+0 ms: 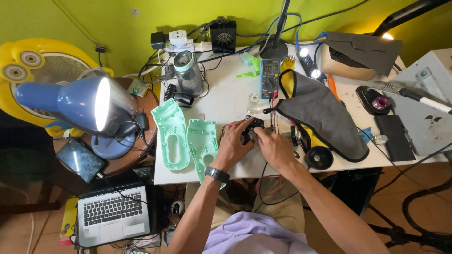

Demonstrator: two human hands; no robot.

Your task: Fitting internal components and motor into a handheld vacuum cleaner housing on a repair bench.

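**Hands on a small black part at the table's front edge**

Fingers of both hands close around a small black part (251, 131) near the front edge of the white table (226, 101), about midway along it. The left hand (234, 146), with a dark watch (217, 174) at the wrist, grips the part from the left; the right hand (274, 148) curls against it from the right, though how firmly it holds cannot be told. Red wires (272, 115) run from the part toward a teal multimeter (269, 77) farther back.

Just left of the hands lie two mint-green plastic shells (184, 138), side by side, reaching the front edge. Just right, a grey cloth (322, 115) drapes over a yellow object, with a black round disc (319, 157) at the front edge beside it. A clear cylinder with a metal top (187, 73) stands toward the back left corner. Off the left edge, a lit blue desk lamp (77, 103) shines over a phone (80, 160) and an open laptop (113, 214).
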